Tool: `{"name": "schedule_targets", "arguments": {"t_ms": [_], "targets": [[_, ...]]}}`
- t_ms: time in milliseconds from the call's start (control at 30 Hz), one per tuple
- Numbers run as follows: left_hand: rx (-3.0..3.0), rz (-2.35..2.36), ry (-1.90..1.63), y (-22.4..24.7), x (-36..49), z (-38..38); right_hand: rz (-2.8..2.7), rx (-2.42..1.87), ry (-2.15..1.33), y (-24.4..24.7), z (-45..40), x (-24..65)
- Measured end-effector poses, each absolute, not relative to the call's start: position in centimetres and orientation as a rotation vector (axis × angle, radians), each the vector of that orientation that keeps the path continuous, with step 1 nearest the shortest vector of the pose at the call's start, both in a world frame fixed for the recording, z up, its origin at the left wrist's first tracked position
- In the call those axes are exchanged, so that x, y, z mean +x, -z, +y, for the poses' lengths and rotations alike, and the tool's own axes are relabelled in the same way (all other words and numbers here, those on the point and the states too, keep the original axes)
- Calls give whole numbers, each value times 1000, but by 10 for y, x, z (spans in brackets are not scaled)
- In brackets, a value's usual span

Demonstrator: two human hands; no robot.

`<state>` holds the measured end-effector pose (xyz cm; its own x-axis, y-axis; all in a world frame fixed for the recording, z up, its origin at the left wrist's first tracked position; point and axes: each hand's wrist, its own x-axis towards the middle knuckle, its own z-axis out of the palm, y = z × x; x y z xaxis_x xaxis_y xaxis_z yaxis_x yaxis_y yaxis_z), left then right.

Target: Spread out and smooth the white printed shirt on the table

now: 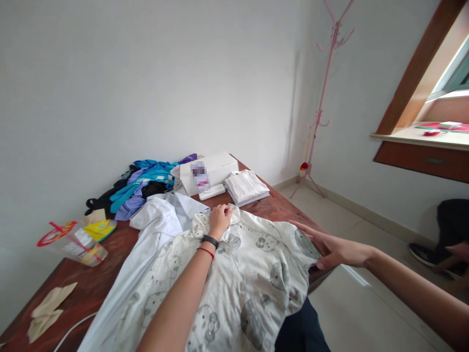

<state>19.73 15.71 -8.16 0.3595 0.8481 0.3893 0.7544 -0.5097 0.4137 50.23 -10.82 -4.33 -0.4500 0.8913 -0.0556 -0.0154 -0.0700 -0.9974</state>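
Observation:
A whitish garment printed with grey cartoon cats (234, 274) is spread over the front of the reddish-brown table (120, 244), its lower part near my dark-clothed leg. My left hand (220, 220), with a black band and a red string at the wrist, rests at the garment's collar with its fingers curled on the cloth. At the garment's right side, by the table edge, my right hand (331, 248) has its fingers stretched along the sleeve, the thumb apart and lower. White cloth (161, 225) lies under and left of the garment.
Behind are a white box (216, 168), folded clothes (246, 187) and a heap of blue and black clothes (146, 183). A plastic cup (82, 244) lies tilted at left. A pink coat rack (322, 93) stands in the corner; a person's shoe (425, 255) shows at right.

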Motion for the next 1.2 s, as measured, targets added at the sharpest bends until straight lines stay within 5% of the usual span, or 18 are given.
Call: {"name": "schedule_targets", "arguments": {"t_ms": [633, 1033, 1200], "targets": [[2452, 1432, -950, 85, 196, 162, -1387, -1165, -696, -13, -103, 457], [2382, 1431, -936, 84, 195, 164, -1407, -1261, -1159, -60, -104, 452], [2355, 1434, -940, 83, 195, 162, -1990, -1654, -555, -98, -107, 472]]}}
